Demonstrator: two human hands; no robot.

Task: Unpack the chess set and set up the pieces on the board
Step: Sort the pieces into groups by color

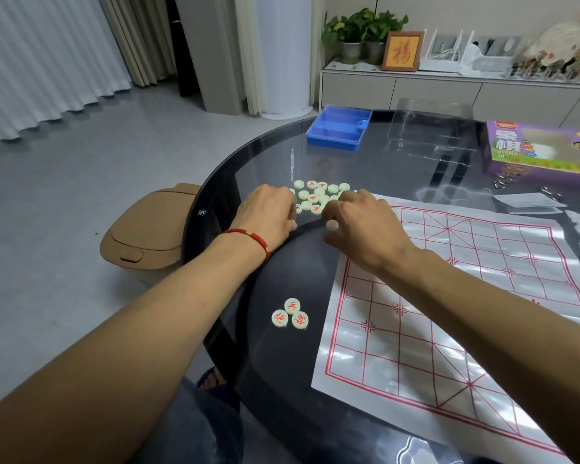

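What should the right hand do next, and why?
Probably carry the piece it pinches to the three red pieces near the table edge, or onto the board, which holds none yet. The right hand is at the pile.

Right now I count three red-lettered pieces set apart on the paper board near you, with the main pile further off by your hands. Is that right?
Not quite. The three red-lettered pieces lie on the dark glass table, just left of the paper board, not on it. The head view shows no pieces on the board. The rest holds: the main pile is further off by both hands.
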